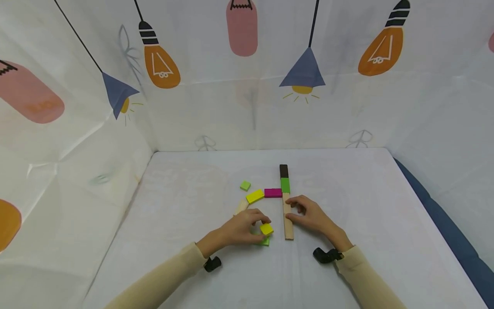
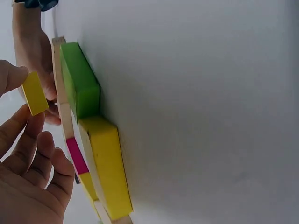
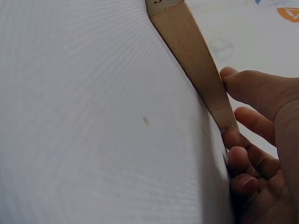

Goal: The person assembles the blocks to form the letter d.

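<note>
My left hand pinches a small yellow block between thumb and fingertips. In the head view the block overlaps a green block below it; the left wrist view shows it raised beside the row. My right hand touches the right side of a straight column's plain wooden blocks with thumb and fingertips spread apart along it. Above them in that column are a green block and a dark block. A magenta block, a yellow block and a plain wooden block curve off leftward.
A loose light green block lies behind the curve. In the left wrist view, another yellow block adjoins the green one. White printed sheets rise behind and beside the white table. Each wrist wears a small black camera.
</note>
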Action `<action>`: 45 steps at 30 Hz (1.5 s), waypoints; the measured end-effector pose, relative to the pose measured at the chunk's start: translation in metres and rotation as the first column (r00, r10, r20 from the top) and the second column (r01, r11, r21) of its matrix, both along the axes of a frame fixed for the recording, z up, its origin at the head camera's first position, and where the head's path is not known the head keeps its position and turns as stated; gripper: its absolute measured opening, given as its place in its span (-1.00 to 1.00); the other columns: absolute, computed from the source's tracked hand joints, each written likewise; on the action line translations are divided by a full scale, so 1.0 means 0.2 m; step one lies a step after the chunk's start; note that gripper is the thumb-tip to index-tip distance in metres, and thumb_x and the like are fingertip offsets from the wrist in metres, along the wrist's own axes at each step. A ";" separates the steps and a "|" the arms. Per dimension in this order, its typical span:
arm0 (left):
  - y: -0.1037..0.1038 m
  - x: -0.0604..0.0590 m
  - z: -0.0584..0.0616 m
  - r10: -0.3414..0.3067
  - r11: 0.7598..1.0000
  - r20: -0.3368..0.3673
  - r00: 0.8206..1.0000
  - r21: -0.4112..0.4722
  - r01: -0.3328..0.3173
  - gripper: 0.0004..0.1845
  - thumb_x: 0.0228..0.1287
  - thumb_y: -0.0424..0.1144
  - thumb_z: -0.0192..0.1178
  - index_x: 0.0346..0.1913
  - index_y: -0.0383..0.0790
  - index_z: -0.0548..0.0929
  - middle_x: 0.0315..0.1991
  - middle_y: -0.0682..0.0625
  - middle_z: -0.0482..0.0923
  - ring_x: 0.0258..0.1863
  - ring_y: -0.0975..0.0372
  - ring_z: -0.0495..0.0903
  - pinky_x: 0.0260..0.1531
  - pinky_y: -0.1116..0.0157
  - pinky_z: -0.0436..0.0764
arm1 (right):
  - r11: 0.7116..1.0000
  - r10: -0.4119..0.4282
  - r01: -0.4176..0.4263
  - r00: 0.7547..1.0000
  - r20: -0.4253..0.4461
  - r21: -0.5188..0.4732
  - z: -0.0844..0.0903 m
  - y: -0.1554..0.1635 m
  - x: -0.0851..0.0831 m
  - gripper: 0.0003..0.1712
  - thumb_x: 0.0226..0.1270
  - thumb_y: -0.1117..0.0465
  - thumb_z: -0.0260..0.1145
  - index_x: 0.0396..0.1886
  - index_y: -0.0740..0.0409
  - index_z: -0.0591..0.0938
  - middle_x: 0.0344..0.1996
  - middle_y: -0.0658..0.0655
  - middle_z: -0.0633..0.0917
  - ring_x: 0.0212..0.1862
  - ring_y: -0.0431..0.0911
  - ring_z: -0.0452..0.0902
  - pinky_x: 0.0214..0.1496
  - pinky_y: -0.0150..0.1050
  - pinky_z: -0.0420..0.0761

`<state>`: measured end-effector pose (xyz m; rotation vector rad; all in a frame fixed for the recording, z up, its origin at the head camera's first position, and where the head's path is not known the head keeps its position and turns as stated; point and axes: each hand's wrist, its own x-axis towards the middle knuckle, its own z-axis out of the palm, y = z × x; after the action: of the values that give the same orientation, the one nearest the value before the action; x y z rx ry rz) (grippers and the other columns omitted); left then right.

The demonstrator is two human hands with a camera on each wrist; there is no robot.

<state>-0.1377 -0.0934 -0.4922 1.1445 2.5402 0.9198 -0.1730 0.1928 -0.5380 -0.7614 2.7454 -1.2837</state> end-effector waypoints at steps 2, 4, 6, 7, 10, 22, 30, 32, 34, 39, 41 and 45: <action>0.02 0.01 -0.02 -0.007 1.000 -0.002 1.000 0.006 0.007 -0.58 0.19 -0.07 0.31 0.11 -0.09 0.61 -0.02 0.21 0.59 -0.06 0.33 0.53 -0.02 0.48 0.51 | 1.000 0.000 0.000 1.000 -0.003 -0.001 0.00 0.00 0.00 -0.50 0.13 -0.06 0.46 0.04 0.00 0.61 -0.18 -0.07 0.60 -0.29 -0.18 0.42 -0.27 -0.37 0.46; 0.03 0.02 -0.03 -0.010 1.000 0.009 1.000 0.008 0.010 -0.58 0.20 -0.06 0.30 0.12 -0.07 0.61 -0.01 0.22 0.59 -0.06 0.34 0.52 -0.02 0.48 0.51 | 1.000 0.001 -0.001 1.000 -0.004 0.000 0.00 0.00 0.00 -0.50 0.13 -0.06 0.46 0.04 0.00 0.61 -0.18 -0.08 0.60 -0.29 -0.18 0.42 -0.27 -0.38 0.46; 0.05 0.03 -0.04 -0.009 1.000 0.030 1.000 -0.002 0.009 -0.58 0.21 -0.05 0.30 0.13 -0.03 0.60 0.00 0.24 0.57 -0.05 0.35 0.52 -0.01 0.48 0.51 | 1.000 0.002 -0.002 1.000 -0.006 -0.001 0.00 0.00 0.00 -0.50 0.12 -0.07 0.46 0.04 -0.01 0.61 -0.18 -0.09 0.60 -0.29 -0.19 0.42 -0.27 -0.38 0.46; 0.06 0.04 -0.05 -0.010 1.000 0.038 0.999 -0.008 0.010 -0.58 0.21 -0.05 0.29 0.13 -0.02 0.60 0.00 0.25 0.57 -0.04 0.36 0.51 0.01 0.48 0.51 | 1.000 0.002 -0.002 1.000 -0.007 -0.001 0.00 0.00 0.00 -0.50 0.13 -0.07 0.46 0.04 -0.01 0.61 -0.18 -0.09 0.60 -0.29 -0.19 0.41 -0.27 -0.38 0.45; 0.08 0.06 -0.06 -0.018 0.999 0.035 0.999 -0.031 0.019 -0.58 0.21 -0.04 0.30 0.13 0.01 0.60 0.01 0.25 0.57 -0.02 0.37 0.50 0.04 0.46 0.49 | 1.000 0.003 -0.003 1.000 -0.004 0.003 -0.01 0.00 0.00 -0.49 0.13 -0.08 0.45 0.04 0.00 0.61 -0.19 -0.08 0.59 -0.29 -0.20 0.41 -0.28 -0.39 0.45; 0.11 0.08 -0.08 -0.035 0.999 -0.093 0.995 -0.031 0.032 -0.65 0.19 -0.07 0.30 0.05 0.01 0.65 -0.04 0.22 0.61 -0.07 0.31 0.52 -0.01 0.44 0.46 | 1.000 0.008 -0.008 1.000 -0.017 -0.001 -0.01 0.00 0.00 -0.51 0.12 -0.05 0.46 0.04 -0.01 0.61 -0.19 -0.07 0.59 -0.30 -0.19 0.42 -0.29 -0.38 0.45; 0.11 0.09 -0.09 -0.012 0.995 -0.088 0.996 -0.101 0.003 -0.64 0.19 -0.04 0.31 0.05 0.05 0.64 -0.06 0.24 0.61 -0.09 0.39 0.49 -0.02 0.42 0.45 | 1.000 0.008 -0.008 1.000 -0.007 -0.006 0.00 0.00 0.00 -0.51 0.13 -0.04 0.46 0.04 0.00 0.61 -0.19 -0.06 0.59 -0.29 -0.17 0.43 -0.28 -0.38 0.46; 0.11 0.09 -0.09 -0.006 0.994 -0.083 0.997 -0.112 -0.003 -0.65 0.19 -0.03 0.31 0.05 0.05 0.64 -0.07 0.24 0.61 -0.09 0.40 0.48 -0.01 0.41 0.46 | 1.000 0.008 -0.008 1.000 -0.002 -0.007 0.00 0.00 0.00 -0.51 0.13 -0.04 0.46 0.04 0.00 0.61 -0.19 -0.06 0.59 -0.29 -0.17 0.43 -0.28 -0.38 0.46; 0.10 0.09 -0.09 0.001 0.994 -0.077 0.997 -0.111 -0.010 -0.65 0.18 -0.03 0.32 0.05 0.06 0.64 -0.07 0.25 0.60 -0.09 0.40 0.48 -0.02 0.41 0.46 | 1.000 0.008 -0.007 1.000 0.004 -0.010 0.01 0.00 0.00 -0.51 0.13 -0.04 0.46 0.04 0.01 0.61 -0.19 -0.05 0.59 -0.29 -0.16 0.43 -0.28 -0.38 0.46; 0.09 0.09 -0.10 0.015 0.993 -0.065 0.998 -0.118 -0.022 -0.64 0.18 -0.02 0.31 0.05 0.08 0.63 -0.07 0.26 0.59 -0.09 0.41 0.47 -0.04 0.42 0.46 | 1.000 0.008 -0.008 1.000 -0.002 -0.015 0.01 0.00 0.00 -0.51 0.13 -0.03 0.47 0.03 0.03 0.62 -0.19 -0.05 0.60 -0.29 -0.15 0.44 -0.28 -0.38 0.46; 0.08 0.09 -0.10 0.018 0.992 -0.061 0.998 -0.122 -0.026 -0.64 0.18 -0.02 0.31 0.06 0.09 0.62 -0.07 0.27 0.59 -0.09 0.41 0.47 -0.04 0.42 0.46 | 1.000 0.008 -0.008 1.000 -0.005 -0.014 0.01 -0.01 0.00 -0.51 0.13 -0.02 0.47 0.03 0.03 0.62 -0.20 -0.05 0.60 -0.29 -0.15 0.44 -0.28 -0.38 0.46; 0.07 0.09 -0.10 0.023 0.993 -0.062 0.998 -0.117 -0.030 -0.63 0.18 -0.01 0.32 0.06 0.09 0.61 -0.06 0.27 0.58 -0.09 0.41 0.46 -0.05 0.42 0.46 | 1.000 0.007 -0.008 1.000 -0.009 -0.012 0.01 -0.01 0.00 -0.51 0.13 -0.02 0.47 0.03 0.03 0.62 -0.20 -0.05 0.60 -0.29 -0.16 0.43 -0.28 -0.38 0.46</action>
<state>-0.1194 -0.0790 -0.5130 1.1225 2.6245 0.7400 -0.1721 0.1916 -0.5363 -0.7794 2.7415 -1.2999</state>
